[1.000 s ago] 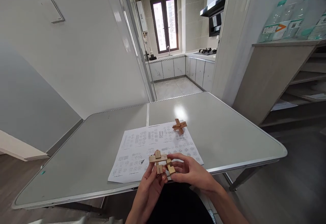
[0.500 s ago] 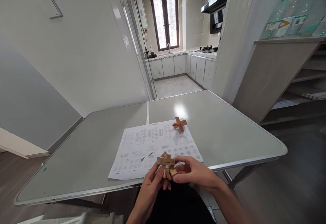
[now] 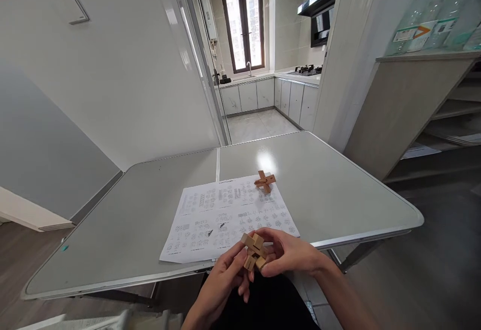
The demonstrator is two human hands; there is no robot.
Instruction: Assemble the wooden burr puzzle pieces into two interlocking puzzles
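Observation:
Both my hands hold a small wooden interlocking puzzle (image 3: 253,251) just over the near edge of the grey folding table (image 3: 338,195). My left hand (image 3: 225,277) pinches it from the left and below. My right hand (image 3: 287,255) grips it from the right, fingers curled round the wooden bars. Under and beyond the hands lies a printed instruction sheet (image 3: 225,215) with many small diagrams. A second, darker wooden cross puzzle (image 3: 265,181) sits assembled on the sheet's far right corner, out of reach of both hands.
A white wall and a sliding door frame (image 3: 199,59) stand behind the table, with a kitchen beyond. A wooden shelf unit (image 3: 413,104) with plastic bottles (image 3: 432,14) on top stands at the right. Dark floor lies to the right of the table.
The puzzle has come closer to me and lower, off the sheet toward the table's edge, and has been turned in my fingers. Its bars now look more closed together.

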